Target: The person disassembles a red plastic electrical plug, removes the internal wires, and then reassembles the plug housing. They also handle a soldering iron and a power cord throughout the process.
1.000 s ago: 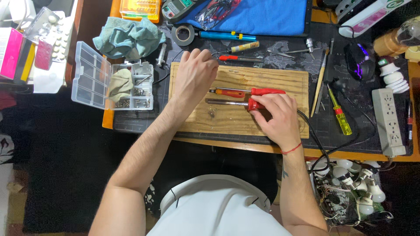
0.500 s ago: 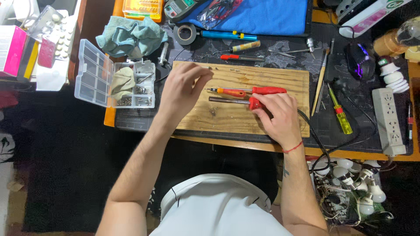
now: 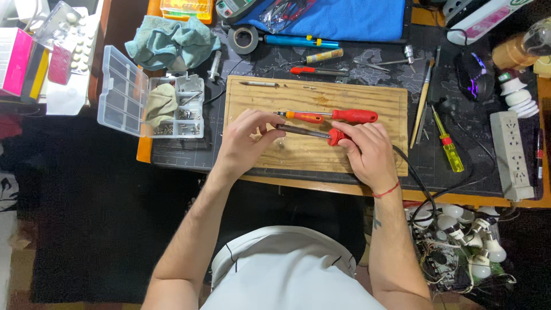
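Observation:
A wooden board [image 3: 321, 95] lies on the dark desk mat. My right hand [image 3: 370, 154] grips the handle of a soldering iron [image 3: 307, 132] just behind its red collar; a black cable runs off from under this hand to the right. My left hand [image 3: 244, 140] pinches the far end of the iron's dark metal shaft, with thumb and fingers closed around the tip. Just above the iron, a screwdriver with a red and orange handle [image 3: 344, 115] lies flat on the board. A thin metal pin [image 3: 259, 84] rests near the board's top left corner.
An open clear parts box [image 3: 123, 92] with screws and a folded rag sits left of the board, a teal cloth [image 3: 172, 40] and tape roll [image 3: 244, 39] behind it. At the right are a yellow screwdriver [image 3: 447, 146], a power strip [image 3: 511, 155] and several light bulbs [image 3: 459, 229].
My left hand has come down from the board's upper left area and closed on the iron's tip. My right hand has stayed on the handle.

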